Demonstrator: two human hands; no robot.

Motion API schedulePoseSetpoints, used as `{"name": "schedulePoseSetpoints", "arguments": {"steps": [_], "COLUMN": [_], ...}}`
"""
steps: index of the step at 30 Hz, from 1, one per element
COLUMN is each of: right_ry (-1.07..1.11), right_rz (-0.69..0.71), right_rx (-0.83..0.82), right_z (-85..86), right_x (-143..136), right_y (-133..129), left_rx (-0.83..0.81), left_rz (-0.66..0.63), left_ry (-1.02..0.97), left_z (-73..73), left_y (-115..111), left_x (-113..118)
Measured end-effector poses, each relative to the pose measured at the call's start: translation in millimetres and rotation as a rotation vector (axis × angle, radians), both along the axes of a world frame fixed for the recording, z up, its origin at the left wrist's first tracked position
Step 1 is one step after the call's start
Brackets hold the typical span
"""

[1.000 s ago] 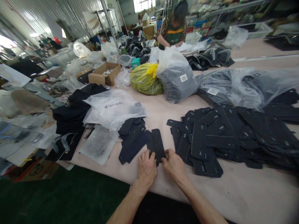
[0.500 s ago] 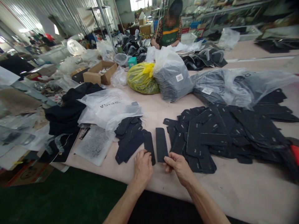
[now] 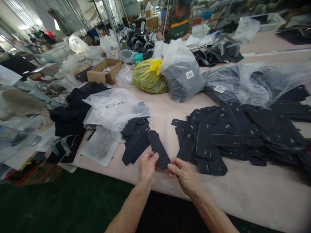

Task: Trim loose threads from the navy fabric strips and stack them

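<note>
A dark fabric strip (image 3: 159, 149) with a rounded far end is pinched between both my hands above the table's front edge. My left hand (image 3: 148, 168) grips its near left side, thumb on top. At its near right corner, my right hand (image 3: 181, 170) closes thumb and fingers on the strip. To the left lies a small pile of similar dark pieces (image 3: 136, 140), partly under a white plastic bag (image 3: 114, 108). On the right spreads a large heap of dark strips (image 3: 225, 136) with small pale marks on them.
A yellow bag (image 3: 149, 79) and a filled clear bag (image 3: 181, 74) stand behind. Further right is another filled bag (image 3: 225, 84). A cardboard box (image 3: 104, 72) sits back left, a speckled translucent sheet (image 3: 100, 147) front left. Across the table is a person in a green apron (image 3: 179, 27).
My left hand has risen from the strip lying beside the left pile and now grips the strip in my right hand. That strip has moved left and tilted.
</note>
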State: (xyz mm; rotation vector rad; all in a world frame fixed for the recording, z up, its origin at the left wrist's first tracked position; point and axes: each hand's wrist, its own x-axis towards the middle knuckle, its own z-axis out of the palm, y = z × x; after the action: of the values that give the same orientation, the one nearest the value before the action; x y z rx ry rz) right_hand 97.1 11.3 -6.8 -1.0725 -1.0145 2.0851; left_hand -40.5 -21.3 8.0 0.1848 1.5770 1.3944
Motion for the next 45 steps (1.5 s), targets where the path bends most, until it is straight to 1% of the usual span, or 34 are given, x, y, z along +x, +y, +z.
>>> {"name": "schedulePoseSetpoints", "arguments": {"steps": [2, 3, 4, 6, 8, 9, 11, 13, 19, 23, 26, 30, 33, 35, 37, 39, 40, 41, 43, 44, 45], "right_ry": [0.02, 0.036, 0.051, 0.066, 0.05, 0.03, -0.014, -0.048, -0.108, -0.19, -0.23, -0.256, -0.262, -0.261, -0.24, -0.193, -0.164, -0.135, -0.081, -0.056, -0.034], "right_rz": [0.005, 0.007, 0.004, -0.002, -0.002, 0.005, 0.024, 0.04, 0.078, 0.132, 0.159, 0.153, 0.153, 0.148, 0.151, 0.163, 0.167, 0.166, 0.166, 0.172, 0.185], "right_rx": [-0.017, -0.019, -0.02, -0.011, 0.018, 0.04, 0.095, 0.142, 0.262, 0.402, 0.493, 0.527, 0.554, 0.574, 0.538, 0.462, 0.42, 0.382, 0.323, 0.302, 0.287], "right_z": [-1.7, -2.5, -2.9, -2.6, -0.3, 1.5, 5.5, 8.9, 14.2, 16.8, 15.7, 13.2, 13.9, 14.7, 14.5, 12.9, 11.9, 11.0, 10.2, 10.3, 10.8], "right_x": [-2.4, -3.4, -4.3, -5.9, -7.0, -7.4, -7.7, -7.7, -7.3, -7.4, -7.6, -8.0, -8.7, -8.9, -8.4, -7.6, -7.1, -6.6, -5.7, -5.3, -4.9], "right_y": [-2.4, -3.4, -4.1, -5.1, -5.3, -5.1, -4.4, -3.6, -3.6, -4.3, -4.8, -6.7, -9.7, -11.4, -12.0, -11.0, -10.2, -9.3, -8.0, -7.8, -7.8], "left_rx": [-0.015, -0.026, -0.026, 0.033, 0.164, 0.231, 0.315, 0.328, 0.331, 0.352, 0.368, 0.369, 0.375, 0.378, 0.375, 0.347, 0.314, 0.262, 0.119, 0.055, 0.018], "left_rz": [-0.003, -0.002, -0.007, -0.065, -0.213, -0.301, -0.45, -0.516, -0.535, -0.585, -0.612, -0.605, -0.561, -0.54, -0.538, -0.52, -0.484, -0.423, -0.233, -0.136, -0.068], "left_ry": [0.093, 0.197, 0.346, 0.734, 1.066, 1.163, 1.231, 1.215, 1.159, 1.17, 1.209, 1.299, 1.373, 1.376, 1.31, 1.172, 1.082, 0.986, 0.788, 0.666, 0.52], "left_z": [-1.7, -1.5, -0.5, 4.2, 11.0, 14.4, 20.1, 23.5, 29.0, 35.9, 38.1, 31.5, 22.2, 18.0, 17.6, 20.0, 21.4, 22.5, 23.3, 23.3, 23.4], "left_y": [-3.3, -5.2, -7.2, -11.8, -16.7, -19.0, -22.9, -25.4, -27.2, -28.1, -29.7, -32.7, -34.7, -35.5, -35.8, -35.5, -35.1, -34.3, -31.7, -30.1, -28.3], "left_x": [-1.8, -3.2, -4.7, -7.7, -9.7, -10.1, -9.8, -8.7, -9.3, -13.0, -12.9, -7.6, -4.3, -4.2, -5.5, -7.5, -8.7, -10.0, -13.2, -15.1, -17.1]}}
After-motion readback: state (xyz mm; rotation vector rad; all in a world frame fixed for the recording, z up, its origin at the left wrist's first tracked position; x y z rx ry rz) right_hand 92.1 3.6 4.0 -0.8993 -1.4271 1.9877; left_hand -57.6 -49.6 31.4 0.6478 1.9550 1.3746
